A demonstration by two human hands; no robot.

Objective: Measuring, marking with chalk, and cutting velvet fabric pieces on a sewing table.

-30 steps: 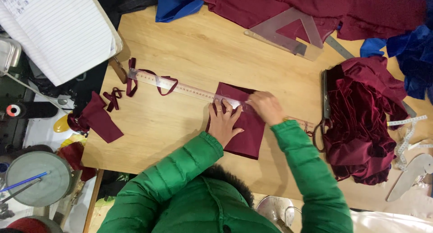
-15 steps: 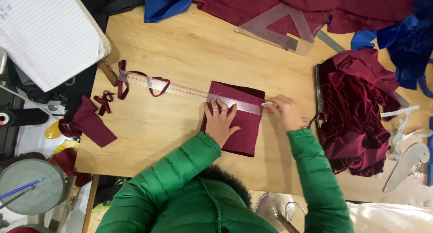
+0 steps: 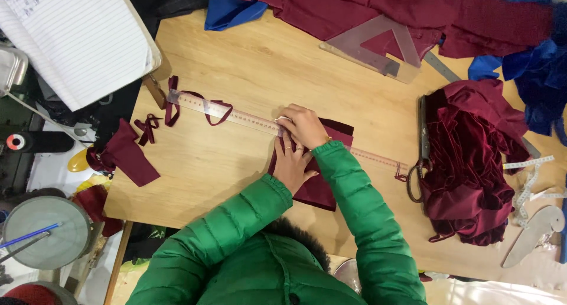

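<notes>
A folded maroon fabric piece (image 3: 319, 190) lies on the wooden table (image 3: 236, 57), with a long clear ruler (image 3: 236, 116) laid across its top edge. My left hand (image 3: 292, 163) presses flat on the fabric just below the ruler, fingers spread. Just above it, my right hand (image 3: 306, 126) rests at the fabric's left corner. Its fingers are pinched against the ruler's edge on what looks like a small pale piece of chalk. Green jacket sleeves cover both arms.
Dark scissors (image 3: 420, 163) lie beside a heap of maroon velvet (image 3: 472, 157) on the right, near a white tape measure (image 3: 525, 175). A clear set square (image 3: 378, 51) sits at the back. Maroon scraps (image 3: 127, 151) and a lined notebook (image 3: 77, 39) are on the left.
My right hand has slid left along the ruler, from the fabric's right edge to its left corner. My left hand stays pressed on the fabric.
</notes>
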